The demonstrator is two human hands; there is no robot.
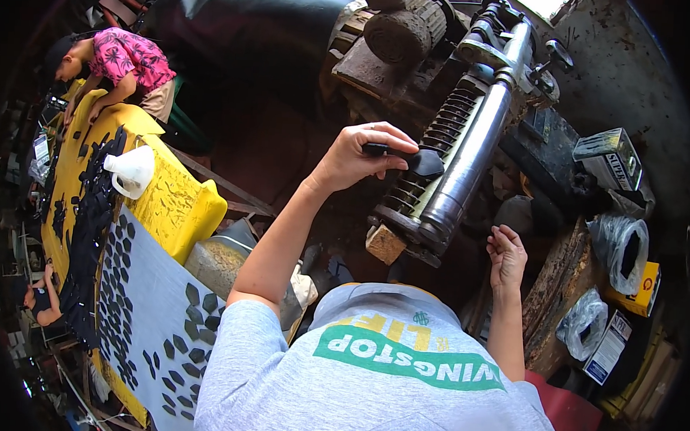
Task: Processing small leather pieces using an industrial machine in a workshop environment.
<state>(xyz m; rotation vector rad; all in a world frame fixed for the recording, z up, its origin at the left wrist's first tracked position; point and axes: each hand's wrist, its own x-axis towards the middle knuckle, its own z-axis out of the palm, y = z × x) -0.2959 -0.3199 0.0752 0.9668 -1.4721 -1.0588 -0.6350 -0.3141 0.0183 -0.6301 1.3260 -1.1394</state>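
Observation:
My left hand (365,156) is closed on a small flat black piece (426,163) with an angled outline, which looks like leather or rubber. A dark strip-like part also shows between the fingers; whether it belongs to the same piece I cannot tell. The piece lies against the front of a roller machine (471,155), over its row of metal rings and beside the shiny steel cylinder. Right of the machine's near end, my right hand (506,257) hangs apart from it, fingers loosely curled with gaps between them and nothing visible in them.
A dirty motor (403,37) sits behind the machine, and a wooden block (385,244) is at its near end. Many black pieces (194,324) cover a grey sheet on the left, near a white jug (130,171) and a co-worker (132,64). Boxes (613,162) and plastic-wrapped rolls (619,250) stand right.

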